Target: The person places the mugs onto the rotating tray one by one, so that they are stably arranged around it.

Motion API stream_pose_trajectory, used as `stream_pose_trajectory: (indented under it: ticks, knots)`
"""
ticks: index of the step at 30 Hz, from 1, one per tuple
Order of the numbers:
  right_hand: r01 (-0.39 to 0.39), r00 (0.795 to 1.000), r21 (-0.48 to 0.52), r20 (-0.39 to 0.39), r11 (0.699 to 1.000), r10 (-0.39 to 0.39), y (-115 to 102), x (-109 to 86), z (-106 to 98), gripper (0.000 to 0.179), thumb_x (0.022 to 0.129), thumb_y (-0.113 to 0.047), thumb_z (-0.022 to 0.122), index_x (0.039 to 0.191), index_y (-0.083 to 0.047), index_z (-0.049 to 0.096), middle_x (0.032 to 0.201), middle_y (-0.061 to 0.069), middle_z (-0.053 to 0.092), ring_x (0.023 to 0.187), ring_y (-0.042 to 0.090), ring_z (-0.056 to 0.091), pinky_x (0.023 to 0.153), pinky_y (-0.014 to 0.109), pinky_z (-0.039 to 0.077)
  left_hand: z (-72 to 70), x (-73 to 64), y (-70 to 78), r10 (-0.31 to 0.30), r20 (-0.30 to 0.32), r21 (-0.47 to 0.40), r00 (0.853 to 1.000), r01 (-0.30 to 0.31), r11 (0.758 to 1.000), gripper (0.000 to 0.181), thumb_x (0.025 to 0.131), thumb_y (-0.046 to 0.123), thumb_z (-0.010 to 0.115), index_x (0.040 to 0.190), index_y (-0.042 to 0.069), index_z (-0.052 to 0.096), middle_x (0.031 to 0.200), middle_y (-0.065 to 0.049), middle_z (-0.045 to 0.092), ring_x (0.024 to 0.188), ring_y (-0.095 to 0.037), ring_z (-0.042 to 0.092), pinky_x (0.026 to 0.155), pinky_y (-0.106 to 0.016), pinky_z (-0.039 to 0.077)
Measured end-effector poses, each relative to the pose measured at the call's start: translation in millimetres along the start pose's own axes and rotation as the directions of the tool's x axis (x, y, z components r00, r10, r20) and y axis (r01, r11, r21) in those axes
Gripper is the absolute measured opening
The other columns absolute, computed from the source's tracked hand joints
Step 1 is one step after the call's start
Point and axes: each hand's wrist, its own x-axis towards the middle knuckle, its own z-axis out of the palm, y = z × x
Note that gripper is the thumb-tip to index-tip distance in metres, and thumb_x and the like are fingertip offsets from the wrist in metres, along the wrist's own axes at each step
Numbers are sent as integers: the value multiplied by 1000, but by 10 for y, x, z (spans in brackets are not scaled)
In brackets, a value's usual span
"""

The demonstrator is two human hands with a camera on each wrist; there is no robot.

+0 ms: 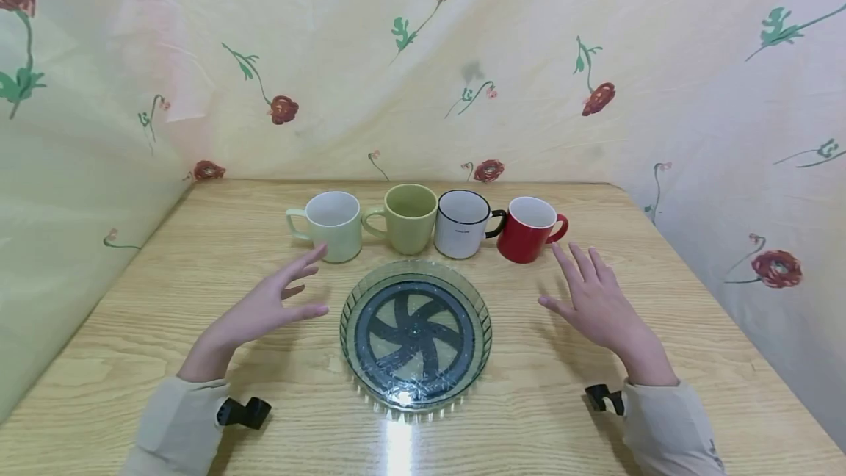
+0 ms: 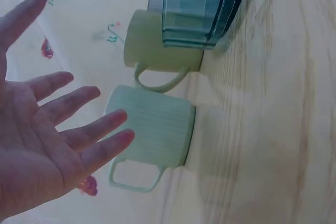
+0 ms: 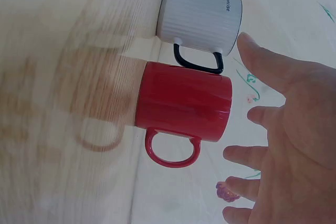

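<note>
Glass dish (image 1: 416,270) lies between the left hand (image 1: 264,308), nearer it, and right hand (image 1: 598,308), both with fingers spread, holding nothing.

a pale beige-grey left sleeve (image 1: 175,428) fills the lower left of the head view, softly creased, its cuff ending at the wrist just below the bare left hand (image 1: 264,311). on its inner edge sits a small matte black wrist mount (image 1: 256,413), built of two stubby, blocky parts. at the lower right, the right sleeve (image 1: 667,424) is of the same pale cloth, with a small dark marking (image 1: 715,452) too small to read. a second black mount (image 1: 598,396), notched underneath, juts from its cuff, below the bare right hand (image 1: 600,307).
</note>
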Motion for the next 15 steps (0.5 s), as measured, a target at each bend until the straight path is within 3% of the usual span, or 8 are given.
stream_pose_trajectory:
  ticks: [11,15]
  knots:
    - [-9,1000,-12,7,1000,9,-11,-2,-6,87,90,-41,66,152,-2,20,151,35,23,136,61,17,103,80,22,65,37,-10,-6,70,-70,998,11,998,88,87,23,72,155,7,17,161,-19,18,140,-49,31,111,-64,33]
    - [-15,1000,-3,10,1000,15,-9,-7,-2,87,90,-41,66,153,-3,19,152,34,22,137,61,17,102,81,22,77,41,-29,-6,93,-91,996,15,996,90,86,22,73,155,9,17,161,-18,18,140,-49,31,112,-63,33]
